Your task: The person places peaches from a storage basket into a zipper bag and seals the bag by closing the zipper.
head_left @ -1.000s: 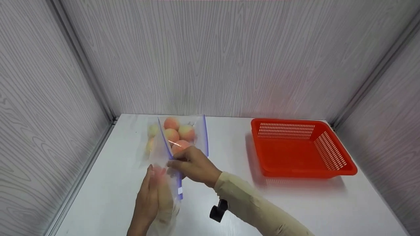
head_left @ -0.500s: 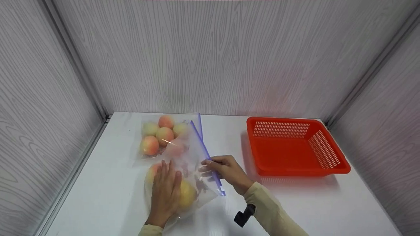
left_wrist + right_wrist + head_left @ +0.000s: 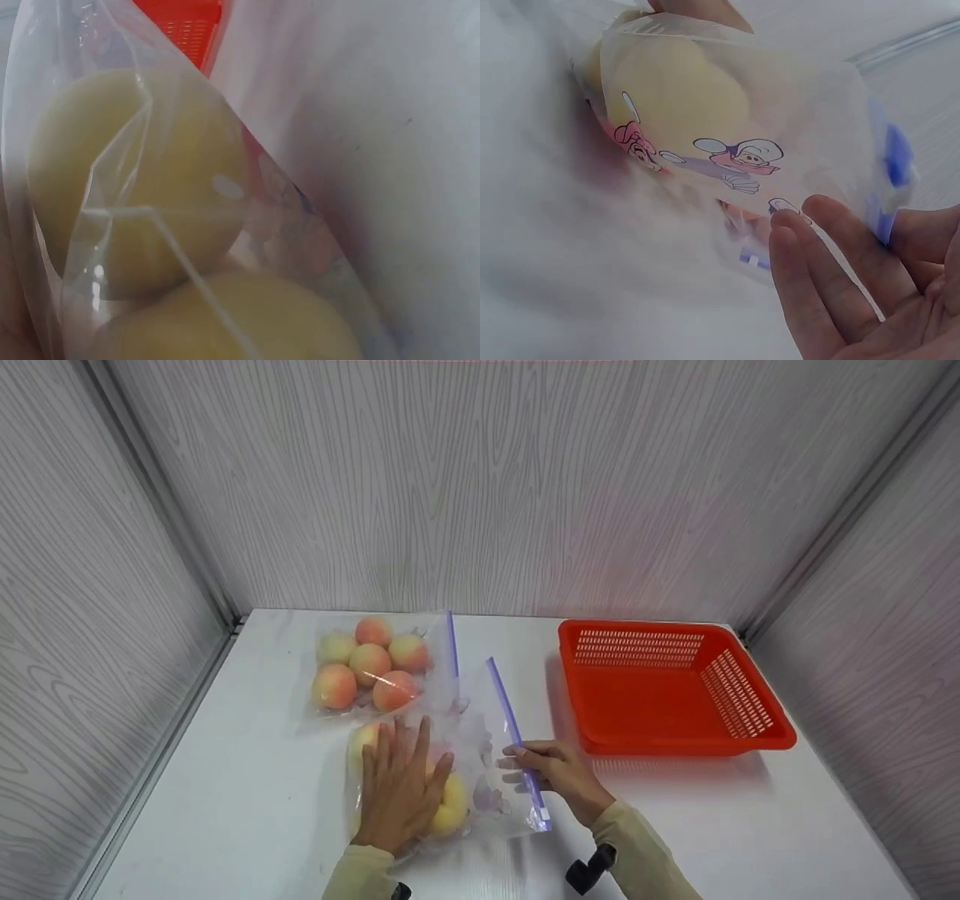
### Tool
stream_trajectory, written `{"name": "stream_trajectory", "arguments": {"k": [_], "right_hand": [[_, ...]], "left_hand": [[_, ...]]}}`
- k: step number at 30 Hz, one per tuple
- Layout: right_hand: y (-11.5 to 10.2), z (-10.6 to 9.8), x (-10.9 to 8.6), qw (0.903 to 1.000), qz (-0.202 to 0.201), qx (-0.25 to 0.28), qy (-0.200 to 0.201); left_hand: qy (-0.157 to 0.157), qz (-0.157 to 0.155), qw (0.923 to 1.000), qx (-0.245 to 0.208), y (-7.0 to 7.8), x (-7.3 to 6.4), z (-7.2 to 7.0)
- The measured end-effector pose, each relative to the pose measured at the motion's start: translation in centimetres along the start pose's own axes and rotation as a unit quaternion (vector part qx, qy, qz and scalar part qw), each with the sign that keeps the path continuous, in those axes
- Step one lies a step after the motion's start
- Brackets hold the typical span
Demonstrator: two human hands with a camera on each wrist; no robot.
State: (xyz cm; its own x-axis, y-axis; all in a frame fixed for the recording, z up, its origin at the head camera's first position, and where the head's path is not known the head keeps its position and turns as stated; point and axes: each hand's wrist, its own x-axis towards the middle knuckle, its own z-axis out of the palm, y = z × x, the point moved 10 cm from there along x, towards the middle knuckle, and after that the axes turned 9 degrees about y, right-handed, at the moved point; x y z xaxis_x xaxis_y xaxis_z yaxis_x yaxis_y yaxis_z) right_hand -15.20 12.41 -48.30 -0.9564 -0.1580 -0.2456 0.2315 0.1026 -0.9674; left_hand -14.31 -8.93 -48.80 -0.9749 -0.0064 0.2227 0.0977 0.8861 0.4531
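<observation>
A clear zip bag (image 3: pixel 480 727) with a purple zip edge lies at the front of the table, holding several peaches (image 3: pixel 452 806). My left hand (image 3: pixel 401 787) rests flat on its filled part with the fingers spread, covering some of the fruit. At the bag's right side, my right hand (image 3: pixel 562 775) pinches the purple zip strip (image 3: pixel 508 712) between thumb and fingers. Small cartoon prints show on the plastic in the right wrist view, with a pale yellow peach (image 3: pixel 679 90) behind them. Two peaches, one of them whole in view (image 3: pixel 142 172), fill the left wrist view through creased plastic.
Behind the near bag lies a second purple-edged zip bag (image 3: pixel 452 641) with several red-and-yellow peaches (image 3: pixel 370 663) inside. A red plastic basket (image 3: pixel 675 749) with slotted sides stands to the right on the white table (image 3: pixel 247 757). Grey wood-grain panels (image 3: pixel 480 495) enclose the back and sides.
The near bag has come down flat off the far bag, its zip edge swinging out to the right with my right hand. My left hand has moved from the bag's side onto its top.
</observation>
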Motion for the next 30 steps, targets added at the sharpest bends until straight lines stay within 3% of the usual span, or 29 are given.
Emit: {"name": "stream_trajectory", "arguments": {"k": [7,12,15,23,30], "right_hand": [[3.2,-2.8,-0.3,0.9965,0.034,-0.022,0.074],[4.9,-3.6,-0.8,0.9942,0.053,-0.035,0.087],[5.6,-3.9,-1.0,0.9929,0.061,-0.043,0.092],[7.3,-4.9,-1.3,0.989,0.081,-0.062,0.107],[8.0,-5.3,-1.2,0.9871,0.093,-0.067,0.112]], "left_hand": [[0.016,0.065,0.9969,0.042,1.9,0.6,1.1],[0.036,0.1,0.9923,0.063,2.6,0.7,1.4],[0.036,0.113,0.9899,0.076,3.0,0.7,1.6],[-0.001,0.136,0.986,0.096,4.1,0.9,2.5],[-0.001,0.142,0.9838,0.109,4.6,0.9,2.6]]}}
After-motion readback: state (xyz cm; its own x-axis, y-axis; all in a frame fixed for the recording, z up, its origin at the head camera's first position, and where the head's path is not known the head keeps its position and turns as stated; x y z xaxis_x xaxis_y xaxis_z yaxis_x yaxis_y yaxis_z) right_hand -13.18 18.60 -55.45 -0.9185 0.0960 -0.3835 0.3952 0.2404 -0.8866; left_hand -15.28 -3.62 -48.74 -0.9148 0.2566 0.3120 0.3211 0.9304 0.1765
